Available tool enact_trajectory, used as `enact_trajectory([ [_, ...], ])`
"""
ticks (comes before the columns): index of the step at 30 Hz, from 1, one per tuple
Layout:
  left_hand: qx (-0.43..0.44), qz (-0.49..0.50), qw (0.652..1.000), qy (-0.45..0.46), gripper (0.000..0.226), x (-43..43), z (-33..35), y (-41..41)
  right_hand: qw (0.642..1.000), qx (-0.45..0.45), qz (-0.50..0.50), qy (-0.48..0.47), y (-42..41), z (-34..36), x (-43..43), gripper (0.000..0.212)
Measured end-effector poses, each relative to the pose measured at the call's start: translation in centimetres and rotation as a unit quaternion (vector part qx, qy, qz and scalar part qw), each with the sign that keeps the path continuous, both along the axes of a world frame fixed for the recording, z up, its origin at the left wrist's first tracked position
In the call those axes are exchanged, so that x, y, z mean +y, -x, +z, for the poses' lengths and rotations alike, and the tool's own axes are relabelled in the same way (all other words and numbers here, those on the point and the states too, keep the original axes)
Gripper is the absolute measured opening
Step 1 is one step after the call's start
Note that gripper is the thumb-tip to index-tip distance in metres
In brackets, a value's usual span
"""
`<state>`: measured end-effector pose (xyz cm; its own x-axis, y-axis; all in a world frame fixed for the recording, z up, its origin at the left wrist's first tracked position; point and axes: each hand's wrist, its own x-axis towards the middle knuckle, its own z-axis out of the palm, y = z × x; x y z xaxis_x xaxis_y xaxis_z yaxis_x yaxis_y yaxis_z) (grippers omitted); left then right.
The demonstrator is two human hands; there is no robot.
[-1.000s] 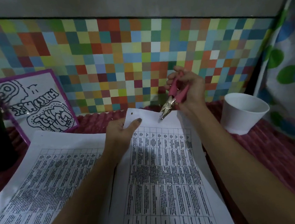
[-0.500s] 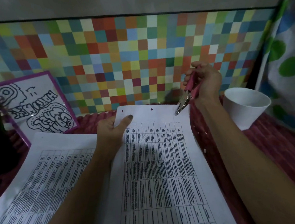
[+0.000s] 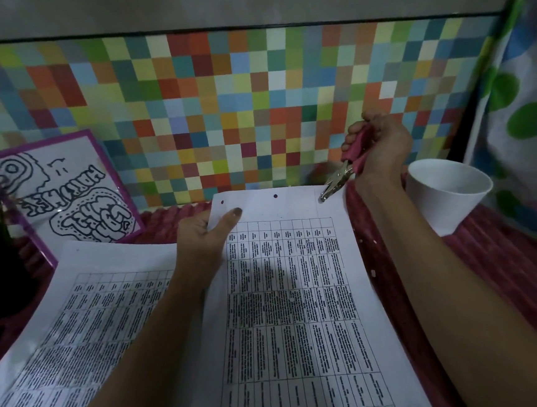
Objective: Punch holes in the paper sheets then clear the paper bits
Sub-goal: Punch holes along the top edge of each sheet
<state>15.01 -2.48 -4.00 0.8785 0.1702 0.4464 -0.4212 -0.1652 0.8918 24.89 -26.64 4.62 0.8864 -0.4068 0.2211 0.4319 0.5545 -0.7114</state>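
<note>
Currently the right hand [image 3: 382, 148] grips the pink-handled, plier-type metal hole punch [image 3: 339, 177], with fingers curled round both handles. The metal nose points down and away from the palm, and its tip sits on the far right corner of the white printed paper sheet [image 3: 288, 299]. Whether the handles are fully squeezed cannot be told. The wrist is raised above the sheet and bent, and the forearm runs back toward the body along the sheet's right edge.

The left hand [image 3: 205, 238] pinches the far left edge of the same sheet, thumb on top and the other fingers hidden beneath. This grip probably lifts and steadies the far edge so that the nose can slide over it. Two punched holes [image 3: 275, 196] lie along the far margin between the left thumb and the punch tip. The tip position suggests that a third hole in that row is the step in hand.

A second printed sheet [image 3: 76, 317] lies outboard of the left forearm. Small white paper bits [image 3: 373, 272] lie on the red ribbed cloth [image 3: 509, 263] beside the right forearm, so clearing is not yet done. A white tapered cup [image 3: 448, 194] stands just outboard of the right wrist, likely within reach to receive the bits.
</note>
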Motion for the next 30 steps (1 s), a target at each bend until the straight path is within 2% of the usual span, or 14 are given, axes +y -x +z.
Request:
enact_trajectory([
  [5,-0.002,-0.004,1.000,0.001,0.040,0.1,-0.2,-0.2,0.999,0.032,-0.019,-0.028,-0.1,-0.2,0.2,0.008],
  [8,0.009,-0.002,1.000,0.000,0.039,0.1,-0.2,-0.1,0.997,0.054,-0.038,-0.040,-0.2,-0.4,0.1,0.007],
  [13,0.035,0.013,0.999,0.002,0.016,-0.4,-0.1,0.2,0.998,0.052,-0.015,-0.039,-0.1,-0.1,0.1,0.004],
  [14,0.027,0.034,0.999,-0.022,0.021,-0.4,0.1,0.2,0.998,0.046,-0.004,-0.039,0.0,0.0,0.2,0.003],
  [16,-0.023,0.122,0.982,-0.145,0.047,-0.5,0.9,-0.1,0.999,0.029,0.000,-0.025,0.2,0.2,0.3,0.006],
  [18,-0.120,0.181,0.933,-0.288,0.060,-1.5,2.6,-0.3,1.000,0.008,-0.008,-0.004,0.4,0.2,0.5,0.007],
  [20,-0.135,0.135,0.907,-0.376,0.050,-3.9,4.4,-0.6,1.000,-0.001,-0.014,0.015,0.3,0.2,0.6,0.010],
  [22,-0.064,0.026,0.911,-0.407,0.040,-6.1,5.0,-1.3,1.000,-0.004,-0.009,0.020,0.2,0.3,0.7,0.009],
  [24,-0.029,-0.040,0.914,-0.403,0.025,-7.2,4.6,-2.4,1.000,-0.009,-0.012,0.021,0.3,0.4,0.6,0.009],
  [26,-0.036,-0.037,0.922,-0.384,0.013,-7.6,4.2,-3.2,0.999,-0.019,-0.020,0.025,0.5,0.6,0.4,0.011],
  [30,-0.021,-0.034,0.944,-0.329,0.012,-8.1,3.9,-3.8,0.998,-0.031,0.053,-0.005,1.1,1.2,0.1,0.012],
])
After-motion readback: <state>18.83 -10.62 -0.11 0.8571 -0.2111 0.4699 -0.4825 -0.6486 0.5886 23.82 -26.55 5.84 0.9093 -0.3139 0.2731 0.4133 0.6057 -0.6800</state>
